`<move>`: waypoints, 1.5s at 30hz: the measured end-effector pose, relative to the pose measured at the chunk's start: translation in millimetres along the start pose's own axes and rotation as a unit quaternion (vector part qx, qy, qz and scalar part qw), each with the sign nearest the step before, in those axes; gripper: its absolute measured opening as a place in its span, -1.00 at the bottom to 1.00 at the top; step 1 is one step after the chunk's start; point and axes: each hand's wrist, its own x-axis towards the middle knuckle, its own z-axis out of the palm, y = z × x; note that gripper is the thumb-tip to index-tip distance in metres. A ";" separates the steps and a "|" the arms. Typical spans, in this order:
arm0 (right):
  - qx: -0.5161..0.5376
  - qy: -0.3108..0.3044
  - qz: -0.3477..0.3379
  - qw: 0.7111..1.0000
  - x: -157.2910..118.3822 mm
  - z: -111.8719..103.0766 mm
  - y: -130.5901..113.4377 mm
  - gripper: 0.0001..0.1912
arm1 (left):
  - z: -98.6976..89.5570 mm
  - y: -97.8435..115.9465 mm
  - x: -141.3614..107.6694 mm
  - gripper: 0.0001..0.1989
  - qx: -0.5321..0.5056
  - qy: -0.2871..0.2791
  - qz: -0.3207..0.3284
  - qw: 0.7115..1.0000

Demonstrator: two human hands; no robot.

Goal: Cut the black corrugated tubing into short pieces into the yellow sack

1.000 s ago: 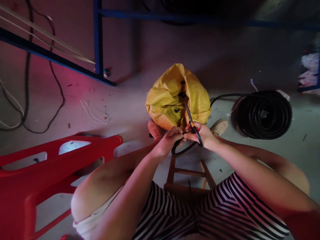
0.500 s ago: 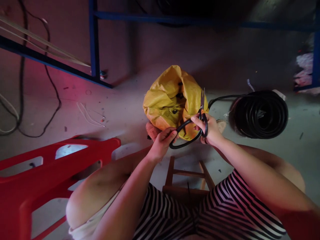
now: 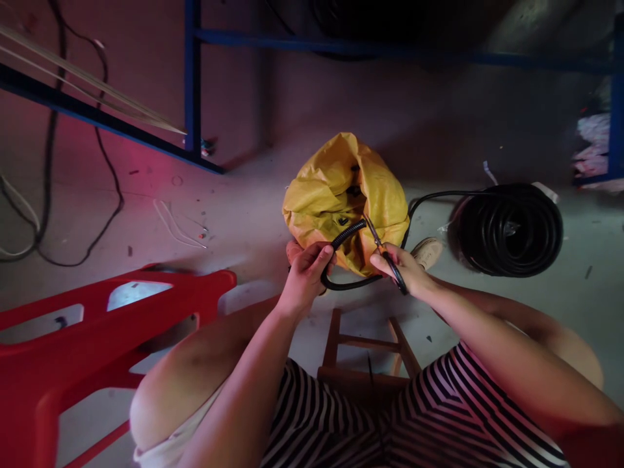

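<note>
Lg. red plastic stool (image 3: 131, 328) was at far L. Crumpled yellow bag (image 3: 322, 198) sat approx. ctr. on the floor (image 3: 248, 214). Coil of blk tubing (image 3: 487, 244) lay to R, w/ a length leading past the bag's R edge twd the hands. L hand (image 3: 308, 270) was closed around blk tube (image 3: 347, 235), its free end over the bag, a loop sagging below twd R hand (image 3: 402, 268). R hand was curled on scissors (image 3: 374, 235), tips just beside tube's end; couldn't tell if it gripped tubing too.

1 pr scissors (image 3: 374, 236); 1 yel. bag (image 3: 326, 183).
</note>
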 end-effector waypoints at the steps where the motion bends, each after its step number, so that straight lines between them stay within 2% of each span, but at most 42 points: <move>1: -0.010 -0.009 -0.004 1.000 -0.3 0.7 1.7 -0.38 | 0.3 0.5 0.1 -0.63 0.003 0.002 0.003 1.000; 6: -0.007 -0.045 0.001 0.999 -0.8 5.3 6.8 -0.41 | 1.3 0.8 0.0 -0.58 0.011 -0.002 -0.004 1.000; 45: -0.019 -0.068 0.018 0.997 -1.4 6.6 -7.8 -0.44 | 10.0 -3.8 -4.7 -0.62 -0.022 0.005 -0.032 0.999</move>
